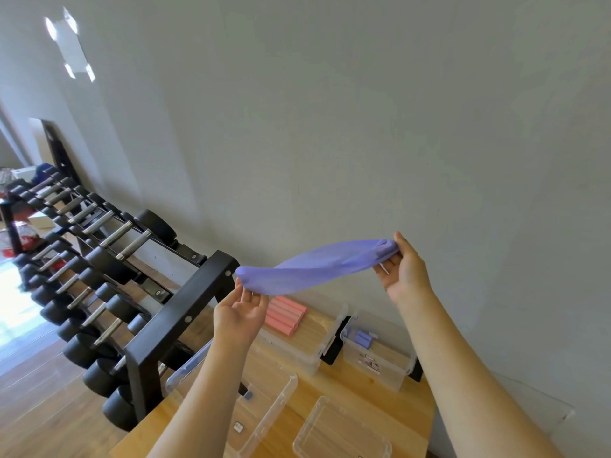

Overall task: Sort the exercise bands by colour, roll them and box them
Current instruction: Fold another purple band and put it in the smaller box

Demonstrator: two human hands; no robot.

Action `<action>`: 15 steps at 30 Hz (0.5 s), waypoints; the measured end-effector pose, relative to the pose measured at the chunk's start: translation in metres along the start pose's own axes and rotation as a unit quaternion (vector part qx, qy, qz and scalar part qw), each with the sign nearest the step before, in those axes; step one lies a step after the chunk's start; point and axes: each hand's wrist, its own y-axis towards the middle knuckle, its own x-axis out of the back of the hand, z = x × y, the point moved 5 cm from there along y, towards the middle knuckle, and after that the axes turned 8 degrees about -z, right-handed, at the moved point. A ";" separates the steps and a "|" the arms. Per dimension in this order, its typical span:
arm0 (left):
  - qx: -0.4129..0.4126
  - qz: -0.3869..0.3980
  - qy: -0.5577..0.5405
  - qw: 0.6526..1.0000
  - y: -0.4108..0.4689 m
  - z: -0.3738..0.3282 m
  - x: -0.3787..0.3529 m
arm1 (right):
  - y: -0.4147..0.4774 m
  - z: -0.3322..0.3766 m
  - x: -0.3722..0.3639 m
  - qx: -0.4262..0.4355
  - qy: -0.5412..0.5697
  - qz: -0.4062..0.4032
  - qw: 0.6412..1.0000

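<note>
"Across the middle of the frame, I am holding the purple band (317, 267) out in the air above the table (347, 388), one end in each hand."

"How are you gripping it?"

"My left hand (239, 314) is pinching the lower-left end at the tips of thumb and fingers, palm turned towards me. My right hand (401, 271), higher and further right, is curling its fingers round the bunched far end. Neither is holding anything else."

"How is it handling?"

"It is looking thin, light and very soft: it is twisting along its length and sagging slightly between my hands. I am judging that it will stretch, and snap back if one end slips. So I am taking it at the very ends, across the full width rather than by one edge."

"Where is it heading?"

"Probably into the clear box (380, 365) right of centre in the lower frame, where purple rolls (363, 338) are lying. Pink rolls (286, 314) are sitting in the neighbouring box (334, 328) to its left, just below the band. I am thinking it wants untwisting and laying flat on the table before rolling, since a strip this limp is likely to roll crooked otherwise."
</note>
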 end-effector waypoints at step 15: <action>-0.056 -0.030 0.049 0.997 -0.004 0.000 -0.002 | -0.001 -0.004 -0.010 -0.038 0.037 0.053 0.997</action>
